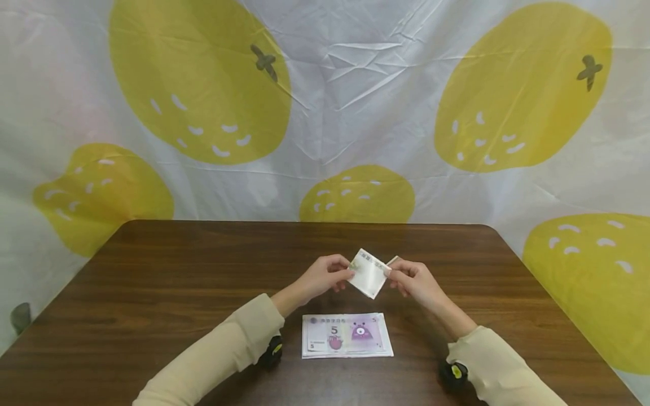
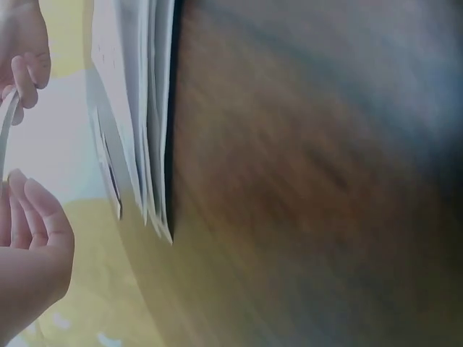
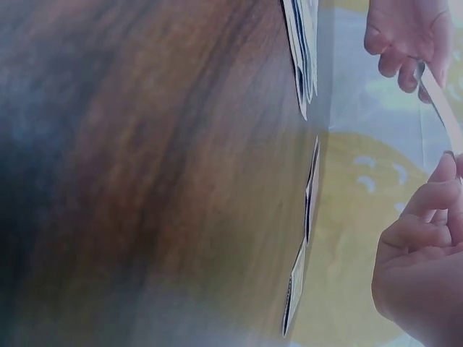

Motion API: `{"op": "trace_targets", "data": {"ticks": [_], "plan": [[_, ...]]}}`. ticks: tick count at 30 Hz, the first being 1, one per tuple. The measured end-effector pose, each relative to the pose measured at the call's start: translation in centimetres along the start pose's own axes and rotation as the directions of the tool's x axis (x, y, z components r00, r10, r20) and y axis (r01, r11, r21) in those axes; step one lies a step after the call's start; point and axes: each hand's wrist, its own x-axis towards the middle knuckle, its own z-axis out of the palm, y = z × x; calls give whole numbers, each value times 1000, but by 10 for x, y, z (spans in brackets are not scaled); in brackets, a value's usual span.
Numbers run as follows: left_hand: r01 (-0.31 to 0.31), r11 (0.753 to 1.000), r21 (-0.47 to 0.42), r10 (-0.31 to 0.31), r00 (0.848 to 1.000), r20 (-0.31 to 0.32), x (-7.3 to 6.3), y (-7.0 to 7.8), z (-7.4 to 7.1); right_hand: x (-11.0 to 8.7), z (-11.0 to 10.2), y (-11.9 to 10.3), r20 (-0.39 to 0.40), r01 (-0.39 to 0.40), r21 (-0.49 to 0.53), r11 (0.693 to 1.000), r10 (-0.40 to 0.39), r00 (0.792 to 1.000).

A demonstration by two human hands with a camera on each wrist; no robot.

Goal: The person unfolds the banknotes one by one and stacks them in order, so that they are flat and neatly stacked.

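Note:
A folded play banknote (image 1: 369, 274), pale with small print along its top edge, is held up tilted above the table. My left hand (image 1: 325, 275) pinches its left corner between thumb and fingers. On the opposite corner, my right hand (image 1: 416, 283) has the same kind of pinch. Both hands also show around the thin edge of the note (image 3: 438, 101) in the right wrist view. Below them lies a flat stack of play banknotes (image 1: 347, 336), the top one purple with a 5 and a one-eyed monster.
Two small folded papers (image 3: 311, 195) rest on the table beyond the stack in the right wrist view. In the head view a tan corner (image 1: 393, 260) peeks out behind my right hand. The brown wooden table (image 1: 203, 265) ends at a lemon-print cloth (image 1: 325, 113).

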Motion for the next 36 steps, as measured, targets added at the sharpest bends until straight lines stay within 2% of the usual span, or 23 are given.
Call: {"op": "trace_targets", "data": {"ticks": [4,5,8,11,15,18,21,26,32,36], "plan": [[-93,994,64,94,996,-3,-10,20,-2,-3,2,-9,25,-2,-15,1000,2,1000],[-120,989,88,120,993,0,-10,21,-3,-5,3,-13,28,-3,-21,1000,4,1000],[-200,961,189,198,980,29,-10,18,-4,-6,4,-16,31,8,-27,1000,-7,1000],[-276,916,290,267,961,71,-4,5,-6,-3,3,-9,24,13,-29,1000,-12,1000],[-340,862,377,311,940,138,-5,5,-6,-1,3,0,19,22,-31,999,-22,1000],[-371,837,403,323,928,183,-7,6,-6,-1,4,1,9,31,-37,999,-31,999],[-379,824,421,320,925,206,-7,7,-6,-2,6,1,4,34,-51,998,-34,999],[-372,825,425,306,927,217,-8,7,-5,-2,9,2,17,17,-63,998,-16,1000],[-346,866,360,271,931,243,-10,4,-5,-3,10,3,64,46,-44,998,-43,997],[-337,883,328,257,930,263,-11,3,-7,-4,11,2,107,63,-34,997,-59,993]]}}
